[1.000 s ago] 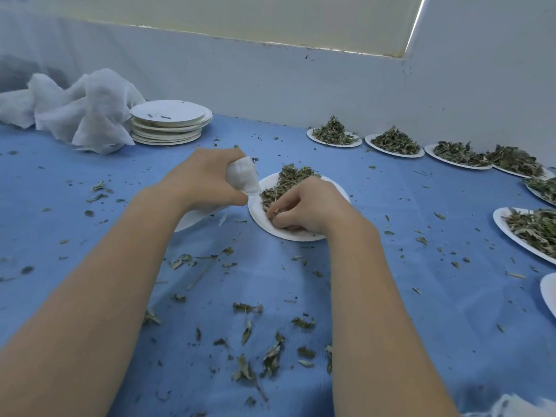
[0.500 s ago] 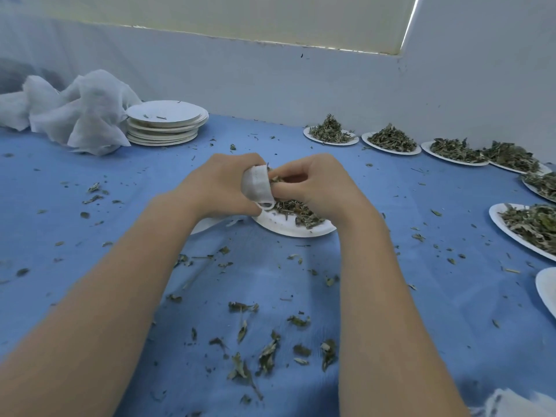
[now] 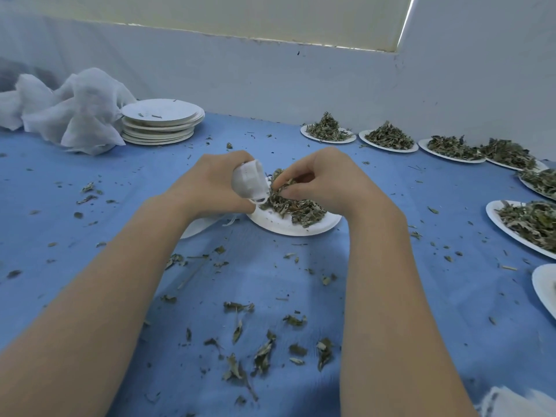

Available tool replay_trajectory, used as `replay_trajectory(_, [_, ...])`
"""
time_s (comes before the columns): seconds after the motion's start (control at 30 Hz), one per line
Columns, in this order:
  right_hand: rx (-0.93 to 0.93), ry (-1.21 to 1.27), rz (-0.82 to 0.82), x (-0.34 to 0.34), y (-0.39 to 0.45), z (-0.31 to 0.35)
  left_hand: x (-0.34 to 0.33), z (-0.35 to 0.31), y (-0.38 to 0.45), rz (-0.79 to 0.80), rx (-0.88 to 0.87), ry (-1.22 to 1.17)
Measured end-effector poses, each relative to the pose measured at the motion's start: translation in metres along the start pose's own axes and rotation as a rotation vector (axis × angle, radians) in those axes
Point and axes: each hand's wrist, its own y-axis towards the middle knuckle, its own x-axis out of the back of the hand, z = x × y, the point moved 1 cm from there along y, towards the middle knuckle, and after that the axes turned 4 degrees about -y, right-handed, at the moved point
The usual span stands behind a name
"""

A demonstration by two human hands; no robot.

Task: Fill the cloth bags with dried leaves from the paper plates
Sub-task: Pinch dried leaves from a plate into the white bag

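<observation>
The tablecloth (image 3: 270,278) is a plain mid blue, speckled with grey-green leaf scraps (image 3: 264,353). The paper plate (image 3: 288,225) is white, and the dried leaves (image 3: 296,207) on it are dull olive green with paler, brownish bits. The cloth bag (image 3: 249,182) is white with a faint woven grid. The stack of plates (image 3: 161,121) is white; the crumpled gauze (image 3: 75,115) is greyish white. The wall (image 3: 270,76) is pale blue-grey.

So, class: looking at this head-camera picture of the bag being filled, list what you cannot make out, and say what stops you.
- How full the cloth bag is: the left hand wraps it and its mouth faces away from the camera.
- The far rim of the plate: hidden behind the right hand and the leaves.
- The plate at the right edge: cut off by the frame.
- The white object at the bottom right corner: cut off and blurred.
</observation>
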Motion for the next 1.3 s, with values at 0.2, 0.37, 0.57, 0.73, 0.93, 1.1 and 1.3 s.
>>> replay_trajectory(0.2, [0.019, -0.017, -0.035, -0.007, 0.006, 0.006, -0.011, -0.016, 0.002, 0.070, -0.105, 0.142])
replay_trajectory(0.37, [-0.008, 0.159, -0.142, -0.015, 0.005, 0.007, -0.016, -0.016, 0.001, -0.026, -0.080, -0.053])
replay_trajectory(0.57, [0.001, 0.229, 0.016, -0.011, 0.007, 0.011, -0.008, -0.017, 0.000, -0.062, -0.052, -0.175])
replay_trajectory(0.73, [0.016, 0.192, -0.083, -0.007, 0.005, 0.016, -0.004, -0.021, -0.001, -0.062, -0.054, -0.188])
replay_trajectory(0.93, [0.008, -0.111, -0.176, -0.020, 0.013, 0.029, -0.012, -0.037, -0.002, -0.110, -0.132, -0.138])
replay_trajectory(1.1, [0.011, 0.074, -0.024, -0.016, 0.008, 0.024, -0.006, -0.037, 0.000, -0.084, -0.173, -0.045])
replay_trajectory(1.3, [0.028, 0.351, 0.031, -0.004, 0.000, 0.007, 0.003, -0.028, -0.001, -0.024, -0.201, 0.163])
